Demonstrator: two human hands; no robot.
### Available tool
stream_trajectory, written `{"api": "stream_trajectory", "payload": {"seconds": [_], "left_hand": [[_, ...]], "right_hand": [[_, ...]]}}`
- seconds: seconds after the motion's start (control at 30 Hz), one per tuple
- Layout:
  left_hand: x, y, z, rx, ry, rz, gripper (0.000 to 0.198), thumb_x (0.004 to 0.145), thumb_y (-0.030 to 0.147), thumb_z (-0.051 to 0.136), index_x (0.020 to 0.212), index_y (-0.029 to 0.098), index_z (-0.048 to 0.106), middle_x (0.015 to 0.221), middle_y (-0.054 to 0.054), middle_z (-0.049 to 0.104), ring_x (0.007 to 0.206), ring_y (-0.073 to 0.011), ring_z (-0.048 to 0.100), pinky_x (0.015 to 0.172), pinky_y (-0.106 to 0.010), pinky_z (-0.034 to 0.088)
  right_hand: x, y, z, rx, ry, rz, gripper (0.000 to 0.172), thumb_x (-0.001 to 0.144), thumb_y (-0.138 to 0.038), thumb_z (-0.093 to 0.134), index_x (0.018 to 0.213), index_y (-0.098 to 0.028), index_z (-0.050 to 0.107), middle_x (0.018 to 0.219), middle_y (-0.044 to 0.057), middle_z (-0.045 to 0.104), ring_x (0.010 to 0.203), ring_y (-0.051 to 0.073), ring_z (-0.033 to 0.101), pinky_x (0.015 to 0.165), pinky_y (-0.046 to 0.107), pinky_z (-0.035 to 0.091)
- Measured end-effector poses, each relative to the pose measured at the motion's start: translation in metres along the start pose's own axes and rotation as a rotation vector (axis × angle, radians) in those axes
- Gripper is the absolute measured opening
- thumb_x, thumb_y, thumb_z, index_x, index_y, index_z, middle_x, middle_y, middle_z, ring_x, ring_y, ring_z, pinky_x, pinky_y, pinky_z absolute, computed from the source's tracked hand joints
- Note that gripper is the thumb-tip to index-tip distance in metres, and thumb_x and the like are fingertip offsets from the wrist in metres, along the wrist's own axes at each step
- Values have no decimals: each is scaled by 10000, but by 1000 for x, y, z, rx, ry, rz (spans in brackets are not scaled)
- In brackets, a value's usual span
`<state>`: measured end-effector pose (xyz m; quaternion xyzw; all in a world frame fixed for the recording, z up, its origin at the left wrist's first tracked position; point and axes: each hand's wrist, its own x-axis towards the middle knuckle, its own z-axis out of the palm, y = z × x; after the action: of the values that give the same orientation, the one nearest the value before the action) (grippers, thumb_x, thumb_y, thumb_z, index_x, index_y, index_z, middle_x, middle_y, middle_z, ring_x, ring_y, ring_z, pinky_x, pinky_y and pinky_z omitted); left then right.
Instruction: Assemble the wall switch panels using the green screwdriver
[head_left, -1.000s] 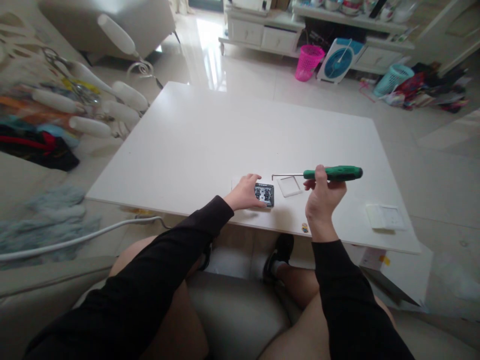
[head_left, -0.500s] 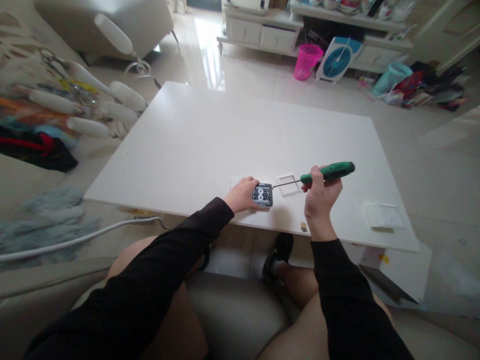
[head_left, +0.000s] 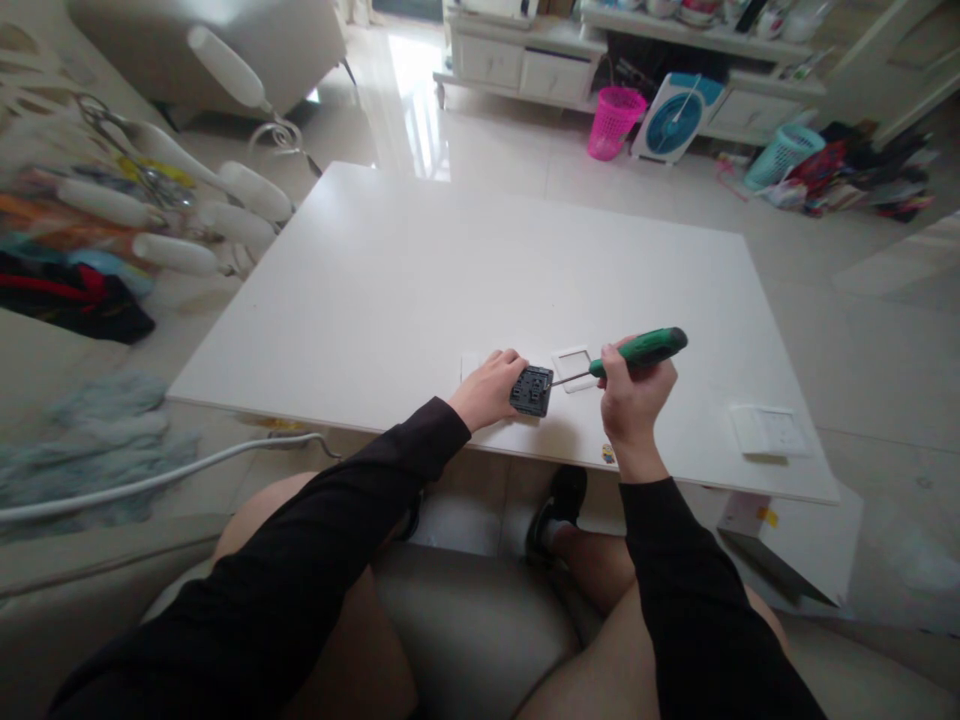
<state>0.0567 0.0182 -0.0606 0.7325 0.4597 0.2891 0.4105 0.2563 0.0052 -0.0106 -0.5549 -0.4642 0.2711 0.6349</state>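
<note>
Head view: your left hand gripped the black panel; your right hand clasped the green screwdriver, its tip at the panel.

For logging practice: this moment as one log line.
left hand: holds black module; right hand: holds green screwdriver, tip at module; white frame: on table

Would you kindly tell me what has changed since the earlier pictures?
The right hand has moved leftward with the screwdriver, whose tip, at first clear of the dark block, now reaches its right side. The left hand still holds the block; the white frame stays on the table.
</note>
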Motion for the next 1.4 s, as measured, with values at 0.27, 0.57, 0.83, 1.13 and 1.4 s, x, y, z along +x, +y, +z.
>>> {"api": "stream_trajectory", "payload": {"seconds": [0.27,0.57,0.83,1.13,1.4], "left_hand": [[0,-3,2,157,-32,39,477,622,129,885,1016,218,632,1189,-130,620,1152,-351,570,1071,-471,468],[-1,-3,0,434,-85,76,453,756,220,841,1143,180,609,1246,-130,626,1179,-310,598,1070,-438,526],[0,-4,0,431,-91,65,491,754,276,857,1170,167,620,1243,-140,629,1183,-314,604,1082,-439,526],[1,-2,0,442,-101,45,510,743,265,858,1182,146,626,1253,-152,628,1177,-322,599,1079,-441,531],[0,-4,1,433,-80,74,505,733,220,854,1173,171,612,1236,-132,625,1169,-313,596,1063,-446,535]], "right_hand": [[-3,5,-3,-115,-76,-61,236,850,-416,778,811,-206,675,665,-37,625,572,117,557,525,244,438],[-2,4,-2,-237,-115,-144,251,836,-419,747,775,-215,614,636,-35,598,527,124,526,503,277,429],[-3,-3,0,-255,-161,-225,244,838,-388,724,738,-230,567,617,-42,573,551,130,530,530,280,427],[-6,3,-1,-299,-203,-271,257,850,-356,727,707,-232,554,611,-49,527,553,131,495,544,295,399],[-7,-1,1,-285,-219,-308,281,877,-334,713,717,-247,500,639,-54,494,583,133,489,571,300,403]]}}
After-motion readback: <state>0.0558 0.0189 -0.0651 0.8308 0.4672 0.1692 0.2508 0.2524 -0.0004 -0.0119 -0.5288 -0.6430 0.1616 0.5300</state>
